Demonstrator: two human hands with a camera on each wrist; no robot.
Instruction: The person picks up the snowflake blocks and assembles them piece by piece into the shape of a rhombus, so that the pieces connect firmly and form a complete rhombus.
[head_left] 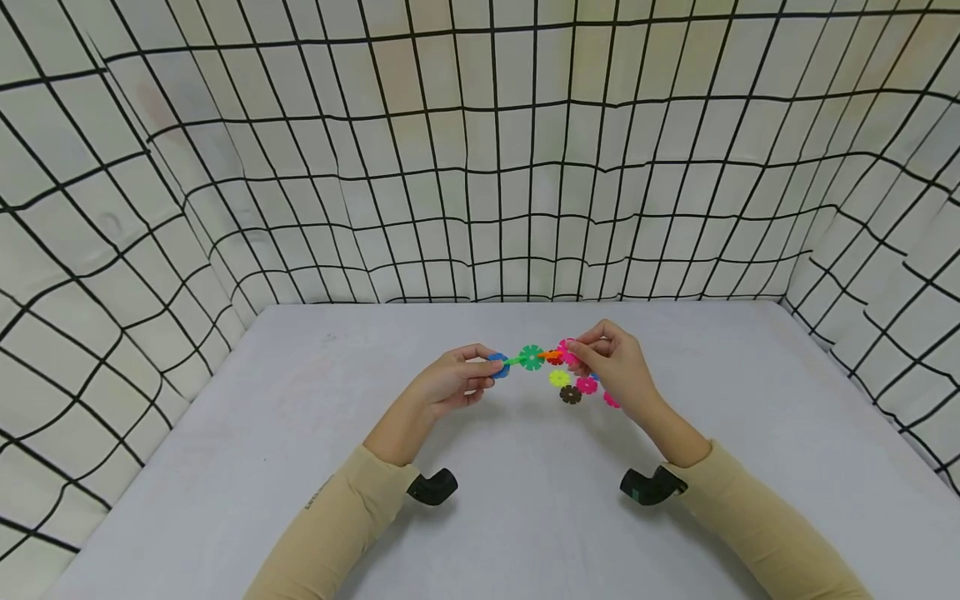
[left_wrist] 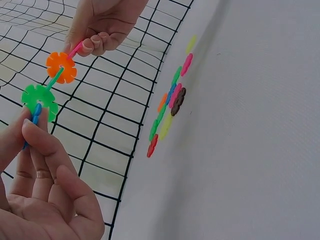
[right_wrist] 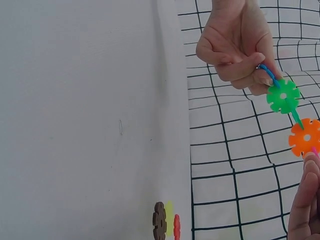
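Observation:
Between the two hands runs a short chain of notched flower-shaped plastic discs, slotted edge to edge. My left hand (head_left: 452, 381) pinches the blue disc (head_left: 498, 366) at one end between thumb and fingers. At the other end, my right hand (head_left: 617, 360) pinches the pink disc (head_left: 566, 351). Joined between them are a bright green disc (left_wrist: 33, 96), a second green disc (head_left: 532, 357) and an orange disc (left_wrist: 61, 68). The chain is held up above the table. Fingers partly cover both end discs.
Loose discs lie on the white table (head_left: 247, 433) beyond and below the chain, among them a yellow disc (head_left: 559, 378), a brown disc (head_left: 571, 395) and a pink disc (head_left: 587, 385). The right hand hides some. A black-grid white netting (head_left: 495, 158) surrounds the back and sides.

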